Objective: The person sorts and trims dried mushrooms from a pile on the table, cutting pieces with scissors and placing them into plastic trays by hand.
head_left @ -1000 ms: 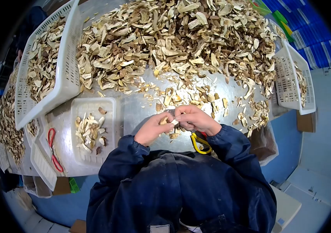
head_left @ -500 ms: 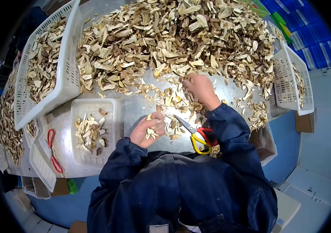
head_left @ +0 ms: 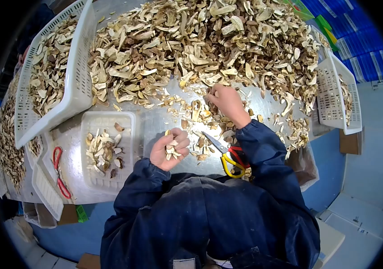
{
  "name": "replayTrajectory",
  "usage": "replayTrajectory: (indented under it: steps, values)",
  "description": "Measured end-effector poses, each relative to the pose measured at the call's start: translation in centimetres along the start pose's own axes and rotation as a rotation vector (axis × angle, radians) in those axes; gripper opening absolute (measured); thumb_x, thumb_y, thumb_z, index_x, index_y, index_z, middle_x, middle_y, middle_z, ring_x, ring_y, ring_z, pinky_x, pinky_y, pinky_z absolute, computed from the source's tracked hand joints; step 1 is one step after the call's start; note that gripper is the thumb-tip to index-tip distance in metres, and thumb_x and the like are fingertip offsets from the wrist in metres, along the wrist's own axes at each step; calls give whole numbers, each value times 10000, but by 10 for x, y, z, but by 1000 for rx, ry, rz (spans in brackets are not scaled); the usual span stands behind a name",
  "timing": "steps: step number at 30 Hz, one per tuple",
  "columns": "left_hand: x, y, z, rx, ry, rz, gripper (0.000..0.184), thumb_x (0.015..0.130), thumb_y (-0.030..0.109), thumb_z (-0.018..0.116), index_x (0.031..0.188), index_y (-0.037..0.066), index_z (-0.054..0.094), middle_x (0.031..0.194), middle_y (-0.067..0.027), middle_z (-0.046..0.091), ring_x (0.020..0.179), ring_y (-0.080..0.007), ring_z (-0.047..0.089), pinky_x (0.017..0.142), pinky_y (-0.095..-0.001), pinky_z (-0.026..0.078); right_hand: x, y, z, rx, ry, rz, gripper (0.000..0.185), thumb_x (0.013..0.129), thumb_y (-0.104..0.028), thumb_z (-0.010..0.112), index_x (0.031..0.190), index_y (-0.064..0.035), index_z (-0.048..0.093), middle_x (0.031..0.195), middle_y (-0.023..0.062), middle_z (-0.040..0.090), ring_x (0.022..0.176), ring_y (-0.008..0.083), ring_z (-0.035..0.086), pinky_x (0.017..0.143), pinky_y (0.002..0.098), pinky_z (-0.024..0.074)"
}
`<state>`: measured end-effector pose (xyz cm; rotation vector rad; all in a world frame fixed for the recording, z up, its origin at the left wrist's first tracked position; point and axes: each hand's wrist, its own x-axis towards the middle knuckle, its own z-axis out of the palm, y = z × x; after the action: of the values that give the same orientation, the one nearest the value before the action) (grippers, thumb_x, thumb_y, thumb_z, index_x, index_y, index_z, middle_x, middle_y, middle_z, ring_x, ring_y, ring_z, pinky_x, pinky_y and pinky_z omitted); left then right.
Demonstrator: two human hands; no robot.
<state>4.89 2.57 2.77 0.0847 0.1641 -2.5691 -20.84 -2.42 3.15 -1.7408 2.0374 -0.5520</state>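
Observation:
My left hand (head_left: pixel 168 150) is curled, palm up, around several pale dried mushroom slices (head_left: pixel 172 152) above the metal table. My right hand (head_left: pixel 228 104) reaches down to the loose mushroom pieces (head_left: pixel 196 110) at the near edge of the big pile. Its fingers are bent together at the pieces, and whatever lies between the fingertips is hidden. Beside the right sleeve lie scissors with yellow and red handles (head_left: pixel 228 165), their blades pointing away from me. A shallow white tray (head_left: pixel 131 152) with some slices in it stands left of my left hand.
A large heap of dried mushroom slices (head_left: pixel 191 40) covers the far table. To the left stands a tilted white basket (head_left: pixel 77 85) of slices. Red-handled scissors (head_left: pixel 58 172) lie near the tray. Another white basket (head_left: pixel 330 96) stands at the right, near blue stacked packs (head_left: pixel 366 49).
My right hand has shifted slightly left over the loose pieces. My left hand has turned a little, showing more of the slices in it. The scissors and tray stay put.

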Motion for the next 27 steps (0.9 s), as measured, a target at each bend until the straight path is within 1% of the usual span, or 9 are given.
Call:
replayTrajectory:
  steps: [5, 6, 10, 14, 17, 19, 21, 24, 27]
  values:
    - [-3, 0, -3, -42, 5, 8, 164, 851, 118, 570, 1003, 60, 555, 778, -1, 373, 718, -122, 399, 650, -251, 388, -5, 3, -16, 360, -330, -127, 238, 760, -251, 675, 805, -19, 647, 648, 99, 621, 549, 166, 559, 545, 301, 433]
    - [-3, 0, -4, -58, 13, 11, 169, 849, 116, 569, 1008, 62, 552, 790, -5, 385, 731, -127, 409, 667, -259, 397, -7, 1, -22, 453, -473, -30, 210, 761, -244, 660, 800, -37, 670, 606, 128, 573, 548, 203, 525, 557, 312, 426]
    - [0, -5, -3, -109, 89, 58, 183, 850, 121, 562, 1025, 68, 548, 848, -24, 435, 790, -152, 455, 778, -316, 441, 2, 1, -18, 196, -82, 28, 233, 786, -265, 638, 802, -34, 661, 655, 155, 614, 605, 280, 596, 579, 362, 455]
    - [3, -8, 1, -129, 94, 99, 189, 860, 139, 554, 1040, 80, 551, 893, -32, 471, 831, -169, 483, 868, -368, 449, 11, -7, 6, -120, 36, -22, 226, 798, -253, 615, 834, -33, 651, 747, 175, 639, 682, 354, 610, 647, 401, 489]
    - [1, -8, -1, -153, 92, 103, 195, 866, 152, 552, 1050, 89, 557, 908, -32, 484, 834, -167, 487, 875, -369, 451, 13, 2, 7, 89, -7, -68, 228, 799, -253, 616, 851, -31, 633, 737, 152, 638, 649, 316, 611, 647, 387, 489]
    - [0, -7, -3, -174, 71, 101, 198, 869, 159, 553, 1055, 94, 560, 920, -31, 493, 837, -165, 489, 859, -360, 452, 8, 11, -17, 909, -162, 257, 184, 822, -237, 628, 813, -53, 619, 611, 21, 550, 530, 92, 501, 437, 225, 354]
    - [1, -6, -8, -196, 57, 99, 194, 874, 162, 547, 1054, 93, 563, 925, -29, 494, 837, -162, 487, 841, -351, 452, 6, 37, -39, 1466, -301, 38, 147, 841, -220, 616, 792, -81, 621, 628, 3, 541, 514, 47, 471, 414, 162, 278]
    - [4, -7, -8, -219, 62, 79, 192, 881, 159, 537, 1060, 92, 561, 925, -26, 489, 837, -157, 481, 817, -340, 452, 7, 42, -50, 1060, -73, 231, 129, 842, -182, 592, 828, -58, 628, 637, 24, 552, 547, 82, 507, 444, 224, 357]
    - [5, -10, -8, -222, 57, 54, 197, 887, 155, 525, 1070, 91, 554, 920, -23, 478, 835, -153, 474, 806, -334, 451, 15, 34, -37, 223, 122, -216, 137, 824, -152, 586, 897, -48, 636, 639, 60, 549, 602, 161, 554, 532, 297, 435]
